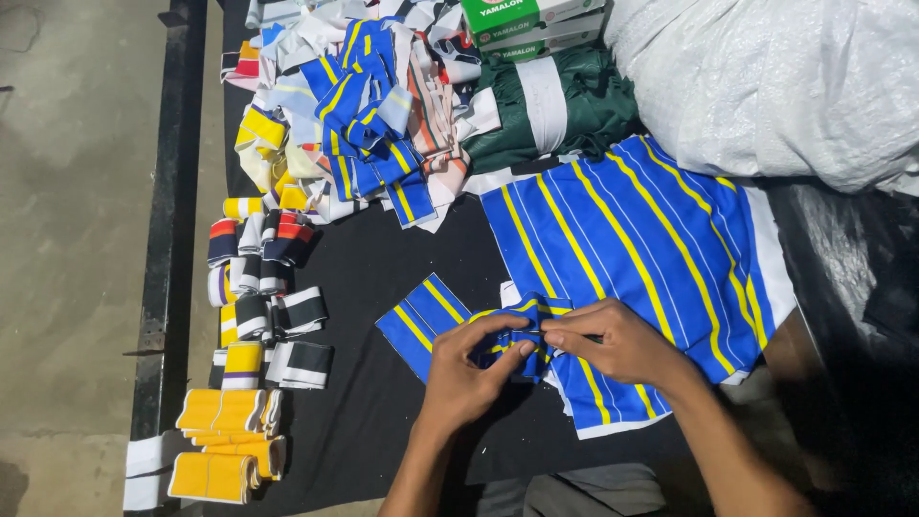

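Striped strip [512,330] crosswise between fingers [536,337]

Dim workroom, black-covered table [383,258] against a bare concrete floor [77,239].

Lit from above, unevenly, brighter toward the left and falling into deep shadow at the right edge. Floor grey, mottled, faintly cracked, running down the whole left side. Dark metal frame rail [170,220] along the table's left edge, scuffed and worn. Large white woven sack [766,77] slumped at the upper right corner, green-and-white cartons [531,24] stacked just beside it.
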